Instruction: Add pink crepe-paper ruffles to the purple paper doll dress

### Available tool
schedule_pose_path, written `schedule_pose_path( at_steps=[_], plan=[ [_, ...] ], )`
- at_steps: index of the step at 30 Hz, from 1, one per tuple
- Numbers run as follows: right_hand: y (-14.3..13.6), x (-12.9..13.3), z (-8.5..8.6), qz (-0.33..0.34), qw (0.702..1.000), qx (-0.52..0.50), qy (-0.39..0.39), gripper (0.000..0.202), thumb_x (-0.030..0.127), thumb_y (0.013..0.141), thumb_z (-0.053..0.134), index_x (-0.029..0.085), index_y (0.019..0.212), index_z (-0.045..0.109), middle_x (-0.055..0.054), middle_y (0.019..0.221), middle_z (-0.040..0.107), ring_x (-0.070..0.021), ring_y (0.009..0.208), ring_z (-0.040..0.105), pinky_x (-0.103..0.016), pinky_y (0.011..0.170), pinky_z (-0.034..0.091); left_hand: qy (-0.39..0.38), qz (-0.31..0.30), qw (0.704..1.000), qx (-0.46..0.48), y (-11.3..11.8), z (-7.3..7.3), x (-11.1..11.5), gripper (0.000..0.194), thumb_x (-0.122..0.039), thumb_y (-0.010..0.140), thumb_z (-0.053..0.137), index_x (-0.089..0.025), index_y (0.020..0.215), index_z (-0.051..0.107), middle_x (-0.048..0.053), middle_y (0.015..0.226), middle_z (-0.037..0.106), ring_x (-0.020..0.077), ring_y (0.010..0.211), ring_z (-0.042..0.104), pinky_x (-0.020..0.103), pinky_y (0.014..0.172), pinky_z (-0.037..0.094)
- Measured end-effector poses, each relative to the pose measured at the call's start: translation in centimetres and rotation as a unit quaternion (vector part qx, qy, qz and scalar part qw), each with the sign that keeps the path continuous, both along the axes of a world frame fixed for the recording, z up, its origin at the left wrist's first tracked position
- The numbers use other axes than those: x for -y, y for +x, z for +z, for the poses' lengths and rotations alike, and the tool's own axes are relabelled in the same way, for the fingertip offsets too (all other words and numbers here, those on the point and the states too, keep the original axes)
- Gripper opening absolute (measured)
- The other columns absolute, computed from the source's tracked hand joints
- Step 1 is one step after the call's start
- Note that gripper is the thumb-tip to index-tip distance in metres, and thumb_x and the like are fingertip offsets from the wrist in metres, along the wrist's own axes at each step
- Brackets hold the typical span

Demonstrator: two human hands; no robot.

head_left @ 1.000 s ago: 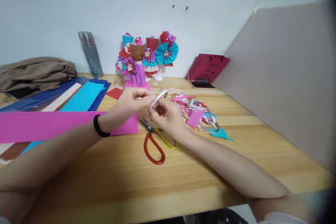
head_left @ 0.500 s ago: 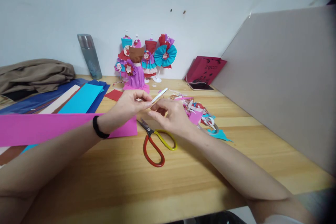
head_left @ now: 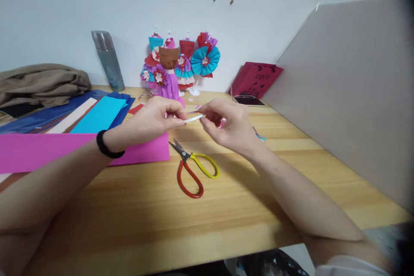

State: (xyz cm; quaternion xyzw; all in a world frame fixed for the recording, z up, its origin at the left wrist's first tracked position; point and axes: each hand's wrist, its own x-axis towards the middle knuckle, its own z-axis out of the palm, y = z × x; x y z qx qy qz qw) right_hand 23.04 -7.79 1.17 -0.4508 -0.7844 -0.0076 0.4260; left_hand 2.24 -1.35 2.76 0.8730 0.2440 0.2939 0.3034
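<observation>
A short white paper strip (head_left: 194, 118) is stretched level between my two hands above the wooden table (head_left: 258, 189). My left hand (head_left: 152, 120) pinches its left end, and my right hand (head_left: 228, 127) pinches its right end. A black band circles my left wrist. Below the hands, scissors (head_left: 193, 168) with one red and one yellow handle lie on the table, blades pointing up-left. A long magenta paper sheet (head_left: 64, 151) lies under my left forearm.
Blue, cyan and white sheets (head_left: 97, 114) lie at the left. Small paper-dress figures (head_left: 176, 67) and a grey flask (head_left: 108, 60) stand by the wall. A red bag (head_left: 257, 79) leans on a grey partition (head_left: 349, 90). Brown cloth (head_left: 42, 84) lies at the far left.
The strip, tilted upward a second ago, now lies level. My right hand moved from under it out to its right end, covering the heap of paper scraps.
</observation>
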Motion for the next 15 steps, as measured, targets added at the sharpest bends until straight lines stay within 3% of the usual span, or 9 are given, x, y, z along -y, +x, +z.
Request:
schedule_pose_path(
  at_steps=[6, 15],
  plan=[
    [-0.36, -0.03, -0.28, 0.023, 0.993, -0.074, -0.090, 0.001, 0.021, 0.080, 0.062, 0.022, 0.081, 0.062, 0.000, 0.069, 0.062, -0.0140, 0.058, 0.054, -0.028, 0.055, 0.044, 0.119, 0.041, 0.990, -0.057, -0.61, 0.43, 0.33, 0.012, -0.017, 0.085, 0.060, -0.016, 0.075, 0.067, -0.003, 0.064, 0.060, 0.0104, 0.063, 0.050, 0.024, 0.061, 0.033],
    [-0.65, 0.08, -0.26, 0.019, 0.989, -0.071, -0.125, 0.004, 0.016, 0.076, 0.063, 0.020, 0.075, 0.062, -0.001, 0.069, 0.062, -0.0145, 0.061, 0.055, -0.029, 0.060, 0.045, 0.176, 0.036, 0.979, -0.097, -0.62, 0.60, 0.78, 0.015, -0.018, 0.088, 0.059, -0.017, 0.075, 0.067, -0.003, 0.065, 0.060, 0.0101, 0.061, 0.048, 0.024, 0.060, 0.030]
  ],
)
